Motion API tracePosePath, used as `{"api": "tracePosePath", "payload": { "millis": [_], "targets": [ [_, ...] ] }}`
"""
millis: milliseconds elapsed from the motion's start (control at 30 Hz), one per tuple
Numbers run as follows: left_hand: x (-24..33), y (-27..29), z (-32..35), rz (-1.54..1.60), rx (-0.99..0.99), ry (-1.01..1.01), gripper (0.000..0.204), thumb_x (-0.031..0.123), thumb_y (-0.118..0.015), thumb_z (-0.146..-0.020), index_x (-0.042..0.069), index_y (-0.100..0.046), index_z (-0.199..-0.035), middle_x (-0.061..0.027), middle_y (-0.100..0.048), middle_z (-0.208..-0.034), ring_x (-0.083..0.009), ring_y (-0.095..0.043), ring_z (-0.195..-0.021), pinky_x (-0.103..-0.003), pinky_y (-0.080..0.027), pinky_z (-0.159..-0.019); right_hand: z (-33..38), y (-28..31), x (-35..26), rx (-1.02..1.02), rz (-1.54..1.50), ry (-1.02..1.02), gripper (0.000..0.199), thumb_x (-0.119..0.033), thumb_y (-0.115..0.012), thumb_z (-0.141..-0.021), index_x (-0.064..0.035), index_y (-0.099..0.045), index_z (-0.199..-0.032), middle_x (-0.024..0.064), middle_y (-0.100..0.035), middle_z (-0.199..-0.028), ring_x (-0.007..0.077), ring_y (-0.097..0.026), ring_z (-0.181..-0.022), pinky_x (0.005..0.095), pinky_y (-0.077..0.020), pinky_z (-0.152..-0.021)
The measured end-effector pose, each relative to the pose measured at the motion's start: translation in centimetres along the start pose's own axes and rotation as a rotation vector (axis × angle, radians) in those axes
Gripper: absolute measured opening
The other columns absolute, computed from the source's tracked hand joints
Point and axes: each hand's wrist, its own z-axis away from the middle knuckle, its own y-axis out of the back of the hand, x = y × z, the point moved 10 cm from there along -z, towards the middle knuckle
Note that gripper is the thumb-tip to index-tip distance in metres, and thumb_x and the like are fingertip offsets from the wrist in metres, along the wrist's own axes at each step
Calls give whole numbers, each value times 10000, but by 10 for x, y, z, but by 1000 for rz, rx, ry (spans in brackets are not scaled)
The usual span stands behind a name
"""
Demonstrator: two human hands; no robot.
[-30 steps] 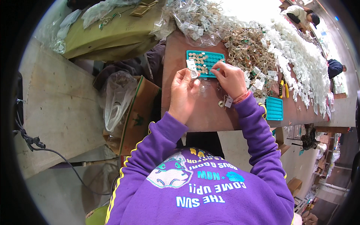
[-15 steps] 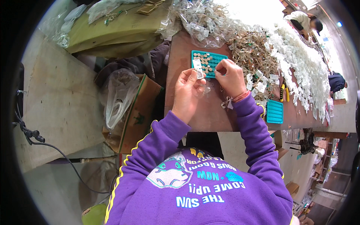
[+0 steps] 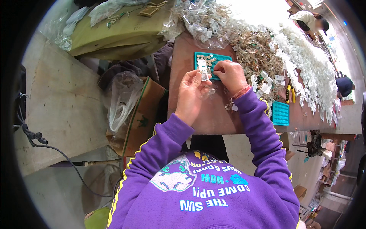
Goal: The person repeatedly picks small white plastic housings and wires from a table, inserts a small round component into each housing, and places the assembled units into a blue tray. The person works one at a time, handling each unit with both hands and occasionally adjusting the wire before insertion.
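Observation:
A small white plastic case (image 3: 204, 76), with a white piece standing up from its far end, is pinched between the thumb and fingers of my left hand (image 3: 191, 91). It is held over the near edge of a teal tray (image 3: 224, 58) dotted with small round pale discs (image 3: 209, 57). Over the tray's right side, my right hand (image 3: 233, 76) is closed, fingertips pressed together. Whatever they hold is too small or hidden to tell. Clear, thin plastic (image 3: 211, 91) hangs beside my left fingers. A thin cord with a small white tag (image 3: 233, 107) dangles below my right wrist.
Tangled brown cords with white tags (image 3: 259, 49) are heaped right of the tray, with a long white pile (image 3: 305, 72) beyond. Yellow-handled pliers (image 3: 291, 93) and a second teal tray (image 3: 280, 113) lie at right. A cardboard box (image 3: 146, 110) holds a plastic bag (image 3: 124, 99).
My right hand has shifted slightly left, its fingertips closer to the white case. My left hand stays nearly in place with the case.

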Motion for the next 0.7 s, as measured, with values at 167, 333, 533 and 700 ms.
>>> {"api": "tracePosePath", "payload": {
  "millis": [167,333,533,700],
  "targets": [
    [-2,-1,1,-84,8,11,157,186,-591,-971,67,-561,-1068,-94,-674,-979,-128,-645,-800,-250,-527,-704,13,37,-23,94,-415,-54,79,-36,-738,-747,-42,-722,-825,78,-645,-787,178,-646,-674,268,-520,-632],
    [-5,-8,3,-103,-59,20,117,155,-599,-964,82,-582,-1055,-45,-654,-977,-132,-629,-835,-259,-520,-739,28,47,-68,94,-228,152,93,-32,-729,-755,-43,-695,-841,73,-636,-791,194,-647,-676,280,-524,-607],
    [-3,-6,4,-104,-17,-5,114,136,-628,-944,54,-587,-1013,-47,-647,-908,-117,-636,-773,-241,-541,-707,35,45,-85,181,-56,286,73,-67,-685,-788,-82,-651,-851,66,-607,-810,254,-636,-660,330,-526,-578],
    [-3,-9,5,-154,-36,25,93,139,-610,-956,78,-593,-1024,-28,-640,-944,-107,-616,-808,-251,-523,-740,38,49,-84,83,-89,272,114,-46,-694,-769,-81,-673,-875,69,-629,-816,258,-650,-681,322,-533,-590]
  ]
}}
